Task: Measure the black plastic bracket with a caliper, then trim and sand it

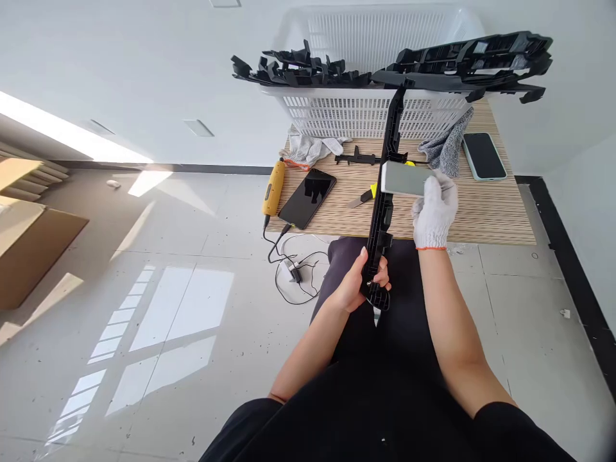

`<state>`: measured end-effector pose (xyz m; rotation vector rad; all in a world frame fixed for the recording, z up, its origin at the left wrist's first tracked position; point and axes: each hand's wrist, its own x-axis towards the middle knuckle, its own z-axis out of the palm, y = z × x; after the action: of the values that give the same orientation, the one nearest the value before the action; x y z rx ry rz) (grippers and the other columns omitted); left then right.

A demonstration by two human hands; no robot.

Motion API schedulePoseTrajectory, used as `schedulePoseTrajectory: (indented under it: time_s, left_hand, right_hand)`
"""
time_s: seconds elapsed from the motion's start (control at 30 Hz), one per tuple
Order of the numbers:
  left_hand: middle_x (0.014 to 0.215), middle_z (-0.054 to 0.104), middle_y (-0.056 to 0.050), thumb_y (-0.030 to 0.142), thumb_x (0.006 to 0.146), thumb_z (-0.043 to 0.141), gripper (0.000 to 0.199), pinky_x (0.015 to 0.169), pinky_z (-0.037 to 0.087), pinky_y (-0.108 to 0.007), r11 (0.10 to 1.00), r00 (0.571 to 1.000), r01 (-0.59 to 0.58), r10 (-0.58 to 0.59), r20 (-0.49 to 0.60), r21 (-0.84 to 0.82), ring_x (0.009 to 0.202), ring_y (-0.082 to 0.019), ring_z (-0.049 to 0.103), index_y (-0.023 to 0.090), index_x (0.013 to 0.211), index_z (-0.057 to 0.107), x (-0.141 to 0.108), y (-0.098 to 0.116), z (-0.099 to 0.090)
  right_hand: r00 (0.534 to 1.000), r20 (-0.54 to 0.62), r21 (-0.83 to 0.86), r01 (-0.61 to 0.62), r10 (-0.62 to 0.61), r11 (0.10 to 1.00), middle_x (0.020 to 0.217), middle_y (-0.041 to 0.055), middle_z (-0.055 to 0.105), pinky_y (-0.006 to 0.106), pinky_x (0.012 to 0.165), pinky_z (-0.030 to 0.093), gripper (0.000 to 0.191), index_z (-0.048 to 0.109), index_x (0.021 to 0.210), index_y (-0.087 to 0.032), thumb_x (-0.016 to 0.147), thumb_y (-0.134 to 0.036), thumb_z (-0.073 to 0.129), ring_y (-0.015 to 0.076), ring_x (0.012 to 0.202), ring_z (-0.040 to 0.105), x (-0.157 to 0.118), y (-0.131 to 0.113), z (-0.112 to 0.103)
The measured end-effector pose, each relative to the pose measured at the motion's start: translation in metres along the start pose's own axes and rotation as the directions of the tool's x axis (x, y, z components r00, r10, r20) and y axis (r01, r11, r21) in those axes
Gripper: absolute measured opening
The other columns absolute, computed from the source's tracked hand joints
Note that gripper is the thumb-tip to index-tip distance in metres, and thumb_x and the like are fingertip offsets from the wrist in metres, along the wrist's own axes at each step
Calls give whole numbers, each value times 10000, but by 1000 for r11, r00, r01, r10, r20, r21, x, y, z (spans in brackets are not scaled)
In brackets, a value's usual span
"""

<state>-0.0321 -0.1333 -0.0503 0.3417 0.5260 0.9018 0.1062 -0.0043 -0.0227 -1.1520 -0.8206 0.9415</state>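
My bare left hand [359,282] is wrapped round the lower end of a long black plastic trim part [384,205], which stretches away from me over the table edge toward the basket. A pointed silvery tip [376,316] sticks out below that end; the rest of it is hidden. My right hand [436,208], in a white knitted glove with an orange cuff, grips a flat rectangular block [407,178], grey-green on its face and pale along its edge. The block's left end lies across the trim part, and I cannot tell whether they touch.
More black plastic parts [462,64] lie across a white basket [346,112]. On the wooden table [491,212] are a black phone [308,197], a pale-cased phone [484,156], a yellow tool [274,187], a knife [363,197], a caliper [357,158], a glove [310,149] and grey cloth [447,144]. Cables [291,269] hang below.
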Motion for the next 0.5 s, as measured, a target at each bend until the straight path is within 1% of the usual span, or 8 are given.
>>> schedulePoseTrajectory:
  time_s: [0.03,0.13,0.17,0.23,0.27,0.37,0.4,0.5]
  left_hand:
    - [578,362,50,707,925,457,565,650,475,-265,1000,1000,5,-5,-4,4,542,-108,367,168,788,558,0,0,0]
    - [585,359,52,707,921,467,555,650,474,-265,1000,1000,18,-18,-2,-2,544,-108,362,173,786,540,1,0,-1]
    - [589,357,52,706,919,472,549,652,475,-267,1000,1000,21,-21,3,-9,546,-109,362,176,788,534,1,-1,-1]
    - [597,355,53,703,916,482,540,655,476,-269,1000,1000,21,-21,15,-18,550,-109,363,179,795,527,1,-1,-2]
    - [599,355,53,701,915,487,537,656,475,-269,1000,1000,21,-20,22,-20,550,-109,362,178,797,526,1,-1,-3]
    - [601,355,54,689,914,502,526,662,475,-268,1000,999,16,-16,34,-26,551,-105,359,176,799,524,0,-1,-3]
    - [602,355,54,684,917,502,523,665,475,-269,999,999,16,-15,35,-28,554,-106,361,175,800,526,0,-1,-3]
    - [601,356,49,669,936,471,514,664,477,-273,1000,1000,18,-17,25,-25,557,-113,368,177,799,529,0,-1,-2]
  right_hand:
    - [1000,-1,0,2,-2,1000,899,-17,623,210,356,324,302,562,1110,-266,849,-401,633,34,422,404,0,-1,0]
    - [994,108,-45,-28,33,999,792,-29,607,213,352,324,315,588,1111,-266,833,-392,663,56,422,424,-1,-2,1]
    - [995,93,-34,-40,43,999,752,-37,590,213,355,328,317,589,1106,-267,828,-398,671,61,421,425,-1,-3,1]
    - [999,6,9,-38,37,999,725,-49,567,206,366,330,304,579,1094,-268,837,-410,659,59,422,420,0,-3,0]
    - [1000,-1,11,-31,31,999,732,-49,568,203,369,327,299,579,1094,-267,842,-411,653,56,424,421,0,-2,0]
    - [991,128,-59,-30,37,998,726,-41,572,200,375,322,329,603,1113,-260,837,-425,675,60,430,446,1,-2,-1]
    - [990,134,-59,-35,42,998,726,-40,572,197,373,316,332,604,1104,-260,836,-441,678,58,429,445,1,-1,-1]
    - [999,31,8,-27,27,1000,760,-41,582,189,365,304,306,587,1055,-262,839,-462,671,46,426,431,1,-1,-2]
